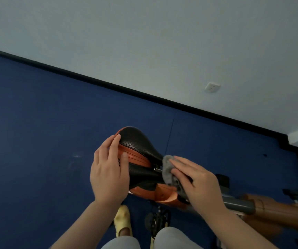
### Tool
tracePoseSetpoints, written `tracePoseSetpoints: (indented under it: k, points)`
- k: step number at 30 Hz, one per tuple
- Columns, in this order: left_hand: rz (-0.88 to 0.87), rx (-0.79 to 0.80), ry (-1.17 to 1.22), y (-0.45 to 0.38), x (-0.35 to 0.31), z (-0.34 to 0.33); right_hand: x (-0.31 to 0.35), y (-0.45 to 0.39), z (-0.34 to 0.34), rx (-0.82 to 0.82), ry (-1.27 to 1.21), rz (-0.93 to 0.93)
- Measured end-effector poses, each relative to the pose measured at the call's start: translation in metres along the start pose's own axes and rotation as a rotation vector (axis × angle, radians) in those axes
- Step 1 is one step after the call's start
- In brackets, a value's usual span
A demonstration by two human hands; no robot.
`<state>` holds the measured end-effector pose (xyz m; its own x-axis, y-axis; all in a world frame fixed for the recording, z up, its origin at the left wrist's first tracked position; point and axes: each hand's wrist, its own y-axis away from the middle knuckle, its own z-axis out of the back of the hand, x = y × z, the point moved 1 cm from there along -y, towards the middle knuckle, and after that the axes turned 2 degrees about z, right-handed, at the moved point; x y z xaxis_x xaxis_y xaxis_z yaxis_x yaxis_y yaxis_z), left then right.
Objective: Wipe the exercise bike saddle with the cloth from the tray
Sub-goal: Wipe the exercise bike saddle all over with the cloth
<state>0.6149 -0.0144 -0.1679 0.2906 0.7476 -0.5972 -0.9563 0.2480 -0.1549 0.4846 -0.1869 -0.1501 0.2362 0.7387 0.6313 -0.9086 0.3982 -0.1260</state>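
Observation:
The exercise bike saddle (pixel 137 142) is black perforated leather with orange-brown trim, in the lower middle of the head view. My left hand (pixel 109 170) rests flat on the saddle's wide left end, fingers spread along its edge, gripping it lightly. My right hand (pixel 196 182) presses a crumpled grey cloth (pixel 168 168) against the saddle's narrow nose end on the right. Part of the cloth is hidden under my palm. The tray is out of view.
The bike's orange frame (pixel 164 194) and grey seat post (pixel 238 203) run off to the right. A pedal (pixel 158 220) sits below. Blue floor (pixel 36 132) surrounds it; a white wall (pixel 144 42) with a socket (pixel 212 87) stands behind. My knees and a yellow slipper (pixel 123 220) show at the bottom.

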Motion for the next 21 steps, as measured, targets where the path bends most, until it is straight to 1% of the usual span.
tracePoseSetpoints:
  k: [3,6,9,12,15,19,21]
  points:
    - [0.005,-0.011,-0.003,0.0,-0.001,0.0,0.002,-0.002,-0.004,-0.029,0.016,-0.028]
    - [0.004,-0.009,-0.003,0.0,0.0,-0.002,0.025,-0.029,-0.027,-0.029,0.02,-0.032]
    - [0.007,-0.016,-0.007,0.0,0.001,-0.002,0.04,-0.043,-0.039,0.003,0.011,0.015]
    - [-0.006,-0.009,0.01,0.0,0.002,0.0,0.023,-0.03,-0.025,0.071,0.012,0.084]
    - [0.0,0.0,0.016,0.001,0.002,0.0,0.009,-0.024,-0.013,0.059,-0.032,0.051]
    - [0.01,-0.005,0.024,0.0,0.003,-0.001,0.038,-0.06,-0.038,0.005,-0.02,0.067]
    - [0.011,-0.004,0.02,-0.001,0.002,-0.001,0.052,-0.077,-0.048,0.029,0.011,0.097]
